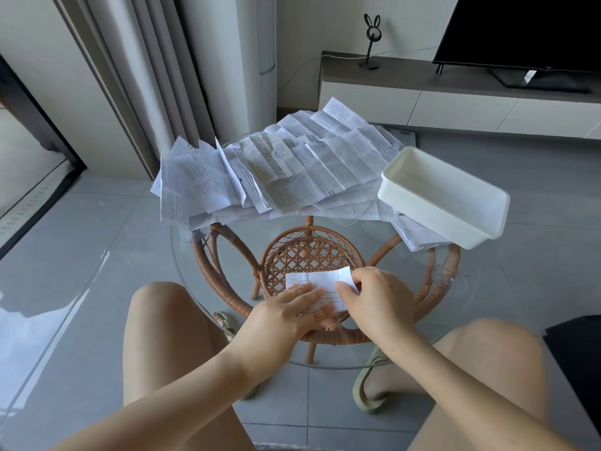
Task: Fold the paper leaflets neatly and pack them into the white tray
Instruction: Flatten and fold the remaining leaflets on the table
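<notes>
On the round glass table [468, 281] stands the white tray [439, 222], and nothing can be seen inside it. A few printed sheets [419, 236] stick out from under its near end. To the left of the tray, and reaching a little beyond it, lies a loose heap of unfolded leaflets [276, 170]. They are creased and overlapping, and some hang over the table's far-left edge. One small leaflet [312, 279] lies apart from the heap, nearer the person than the tray and to its left, flat on the glass above the woven rattan base [309, 255]. The left hand [286, 314] lies on this leaflet with its fingers straight and together, pressing the paper down without gripping it. The right hand [374, 297], between that hand and the tray, has its fingers curled and pinches the leaflet's right edge, which is lifted slightly off the glass. Both hands are well short of the tray.
</notes>
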A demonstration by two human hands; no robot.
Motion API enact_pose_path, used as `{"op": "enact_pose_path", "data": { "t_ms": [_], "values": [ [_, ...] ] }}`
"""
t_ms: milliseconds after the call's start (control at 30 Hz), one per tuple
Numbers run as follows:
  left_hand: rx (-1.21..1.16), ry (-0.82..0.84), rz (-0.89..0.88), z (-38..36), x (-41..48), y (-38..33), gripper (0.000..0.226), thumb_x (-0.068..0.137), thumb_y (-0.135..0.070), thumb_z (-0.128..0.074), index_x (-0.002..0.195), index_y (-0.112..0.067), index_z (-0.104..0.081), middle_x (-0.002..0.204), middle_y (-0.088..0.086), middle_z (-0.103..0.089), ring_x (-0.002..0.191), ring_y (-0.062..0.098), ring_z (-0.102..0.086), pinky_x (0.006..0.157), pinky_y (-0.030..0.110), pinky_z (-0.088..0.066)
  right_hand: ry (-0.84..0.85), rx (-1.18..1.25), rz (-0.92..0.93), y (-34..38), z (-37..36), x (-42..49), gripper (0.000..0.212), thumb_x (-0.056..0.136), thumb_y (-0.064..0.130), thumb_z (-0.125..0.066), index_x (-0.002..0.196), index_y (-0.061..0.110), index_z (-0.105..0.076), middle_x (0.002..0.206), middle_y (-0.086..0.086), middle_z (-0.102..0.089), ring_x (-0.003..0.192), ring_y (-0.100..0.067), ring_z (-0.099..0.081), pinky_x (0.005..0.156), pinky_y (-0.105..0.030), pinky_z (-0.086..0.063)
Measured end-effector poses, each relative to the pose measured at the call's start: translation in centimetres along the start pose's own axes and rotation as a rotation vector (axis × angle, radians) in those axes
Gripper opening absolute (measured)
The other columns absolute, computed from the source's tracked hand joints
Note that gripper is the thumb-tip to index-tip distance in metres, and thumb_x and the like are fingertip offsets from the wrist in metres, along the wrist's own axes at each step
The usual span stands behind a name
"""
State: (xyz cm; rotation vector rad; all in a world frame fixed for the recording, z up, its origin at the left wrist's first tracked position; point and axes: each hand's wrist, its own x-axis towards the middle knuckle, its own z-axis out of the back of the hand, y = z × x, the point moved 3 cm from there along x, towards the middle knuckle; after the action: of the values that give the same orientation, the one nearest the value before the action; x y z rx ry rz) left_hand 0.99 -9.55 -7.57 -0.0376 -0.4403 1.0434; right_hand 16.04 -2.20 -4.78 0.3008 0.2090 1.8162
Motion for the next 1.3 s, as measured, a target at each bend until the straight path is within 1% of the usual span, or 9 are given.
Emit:
{"op": "enact_pose_path", "data": {
  "t_ms": [233, 367, 533, 800, 900, 1033, 1100, 1167, 1300],
  "values": [
    [-0.009, -0.016, 0.010, 0.2, 0.3, -0.1, 0.059, 0.057, 0.009, -0.083, 0.108, -0.020, -0.074, 0.117, 0.005, -0.069, 0.110, 0.025, -0.064, 0.087, 0.033, -0.052, -0.023, -0.014, 0.012, 0.1, 0.1, -0.1, 0.030, 0.095, 0.036, -0.048, 0.072, 0.017, -0.045, 0.070, 0.006, -0.046, 0.063, -0.012, -0.042, 0.046, -0.020, -0.016],
    [-0.016, -0.028, -0.017, 0.7, 0.6, -0.3, 0.054, 0.060, 0.007, -0.077, 0.105, -0.023, -0.075, 0.114, 0.002, -0.070, 0.107, 0.023, -0.066, 0.078, 0.029, -0.056, -0.191, 0.010, 0.116, 0.3, -0.8, -1.2, 0.024, 0.076, 0.029, -0.075, 0.082, 0.013, -0.058, 0.074, -0.002, -0.059, 0.070, -0.027, -0.061, 0.050, -0.020, -0.033],
    [-0.031, 0.054, 0.004, 0.9, 1.0, 0.1, 0.066, 0.049, 0.005, -0.082, 0.105, -0.030, -0.074, 0.119, -0.002, -0.067, 0.108, 0.020, -0.065, 0.057, 0.023, -0.056, -0.224, -0.052, 0.052, -1.0, -1.9, -2.3, 0.067, 0.068, 0.037, -0.080, 0.127, 0.014, -0.057, 0.098, -0.008, -0.064, 0.083, -0.031, -0.062, 0.061, -0.040, -0.048],
    [0.001, 0.039, -0.061, 1.5, -1.2, 2.8, 0.076, 0.044, 0.020, -0.077, 0.107, -0.022, -0.075, 0.125, -0.001, -0.064, 0.118, 0.024, -0.059, 0.087, 0.046, -0.055, -0.256, -0.034, 0.160, -3.0, -0.4, -2.4, 0.063, 0.072, 0.035, -0.078, 0.131, 0.025, -0.057, 0.085, -0.003, -0.055, 0.066, -0.026, -0.055, 0.056, -0.036, -0.044],
    [0.062, 0.046, -0.105, 2.3, -1.6, 3.4, 0.076, 0.041, 0.019, -0.075, 0.104, -0.023, -0.076, 0.122, -0.003, -0.066, 0.117, 0.027, -0.060, 0.098, 0.053, -0.043, -0.170, -0.138, 0.251, -2.5, -0.2, -1.7, 0.073, 0.065, 0.030, -0.084, 0.132, 0.031, -0.054, 0.104, -0.007, -0.063, 0.084, -0.029, -0.061, 0.066, -0.040, -0.048],
    [0.038, 0.061, -0.213, 3.3, -1.2, 4.1, 0.060, 0.054, 0.012, -0.070, 0.102, -0.024, -0.076, 0.117, -0.008, -0.069, 0.106, 0.022, -0.065, 0.093, 0.040, -0.052, -0.016, -0.283, 0.684, -1.9, -0.6, -0.8, 0.053, 0.078, 0.008, -0.066, 0.129, 0.021, -0.058, 0.139, -0.005, -0.052, 0.132, -0.031, -0.044, 0.112, -0.049, -0.023],
    [0.045, 0.056, -0.243, 3.8, -0.7, 4.1, 0.047, 0.062, 0.004, -0.064, 0.097, -0.025, -0.077, 0.111, -0.010, -0.071, 0.097, 0.018, -0.066, 0.091, 0.030, -0.047, -0.002, -0.279, 0.723, -2.2, -0.2, -1.0, 0.038, 0.094, 0.026, -0.043, 0.126, 0.017, -0.060, 0.135, -0.002, -0.056, 0.133, -0.026, -0.043, 0.111, -0.048, -0.014],
    [0.074, 0.039, -0.242, 4.1, -0.2, 3.6, 0.040, 0.062, 0.001, -0.066, 0.089, -0.025, -0.078, 0.104, -0.010, -0.073, 0.090, 0.016, -0.066, 0.090, 0.029, -0.042, 0.050, -0.288, 0.695, -2.3, 0.2, -1.8, 0.055, 0.099, 0.046, -0.024, 0.123, 0.016, -0.063, 0.131, -0.002, -0.059, 0.130, -0.023, -0.047, 0.109, -0.048, -0.015],
    [0.139, 0.019, -0.188, 3.4, 0.1, 1.1, 0.027, 0.069, -0.014, -0.073, 0.094, -0.022, -0.076, 0.094, -0.009, -0.072, 0.087, 0.016, -0.064, 0.098, 0.030, -0.037, 0.067, -0.345, 0.691, -2.1, 0.1, -4.3, 0.062, 0.096, 0.053, -0.030, 0.122, 0.008, -0.063, 0.129, -0.011, -0.060, 0.129, -0.026, -0.047, 0.110, -0.052, -0.019]
  ]
}}
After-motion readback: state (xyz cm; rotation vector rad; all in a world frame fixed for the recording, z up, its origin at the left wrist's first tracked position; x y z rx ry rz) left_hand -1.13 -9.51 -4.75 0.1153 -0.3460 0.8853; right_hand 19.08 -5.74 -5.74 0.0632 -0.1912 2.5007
